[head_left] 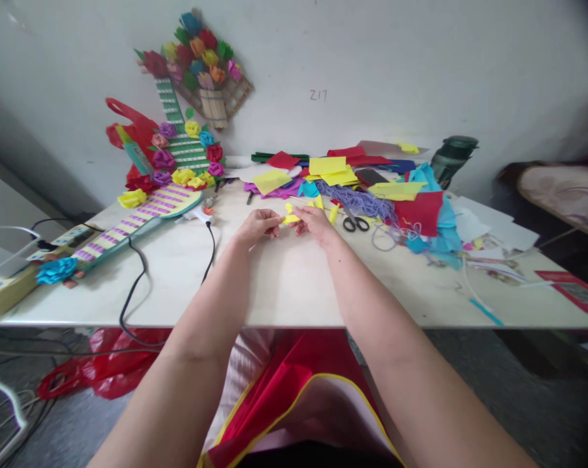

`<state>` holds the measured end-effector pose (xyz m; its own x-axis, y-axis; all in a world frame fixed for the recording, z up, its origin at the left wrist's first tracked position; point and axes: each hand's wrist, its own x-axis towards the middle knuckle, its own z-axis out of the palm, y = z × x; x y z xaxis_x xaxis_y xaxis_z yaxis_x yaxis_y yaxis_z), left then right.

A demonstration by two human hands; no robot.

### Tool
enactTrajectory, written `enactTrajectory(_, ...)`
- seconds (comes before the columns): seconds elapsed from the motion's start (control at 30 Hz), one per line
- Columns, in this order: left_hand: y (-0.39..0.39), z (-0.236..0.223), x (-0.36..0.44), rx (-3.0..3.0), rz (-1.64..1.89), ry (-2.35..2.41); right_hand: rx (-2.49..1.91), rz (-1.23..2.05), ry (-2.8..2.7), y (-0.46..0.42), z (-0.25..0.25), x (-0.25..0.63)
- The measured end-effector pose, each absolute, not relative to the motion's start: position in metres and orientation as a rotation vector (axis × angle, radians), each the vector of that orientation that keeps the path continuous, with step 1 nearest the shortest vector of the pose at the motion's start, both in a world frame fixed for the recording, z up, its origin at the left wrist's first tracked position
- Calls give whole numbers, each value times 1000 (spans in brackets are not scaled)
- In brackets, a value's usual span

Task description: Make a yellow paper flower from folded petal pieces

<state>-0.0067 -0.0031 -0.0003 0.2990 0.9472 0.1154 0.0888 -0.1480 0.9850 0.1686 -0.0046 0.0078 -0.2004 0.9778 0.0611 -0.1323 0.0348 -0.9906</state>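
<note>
Between my two hands, just above the middle of the table (294, 292), is a small piece of yellow paper (290, 219). My left hand (260, 227) pinches its left end with closed fingers. On the other side, my right hand (314, 223) grips it, fingers curled over. The paper looks folded or twisted, but its exact shape is too small to make out. Several more yellow paper bits (333, 213) lie just behind and beside my right hand. Black-handled scissors (356, 224) rest to the right of that hand.
Coloured paper sheets (335, 170), purple yarn (359, 198) and red paper (420, 213) are heaped at the back right, near a dark bottle (452, 159). A flower-trimmed guitar-shaped craft (142, 218) and a glue gun (201, 213) with a black cord occupy the left.
</note>
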Motion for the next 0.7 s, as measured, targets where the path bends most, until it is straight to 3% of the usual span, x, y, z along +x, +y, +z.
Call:
enactTrajectory(0.3, -3, 1, -5, 1549, 1034, 999, -1065, 1444, -1223, -2, 5, 169)
enactTrajectory(0.7, -2, -1, -3, 1539, 1039, 1007, -1048, 1224, -1283, -1, 3, 166)
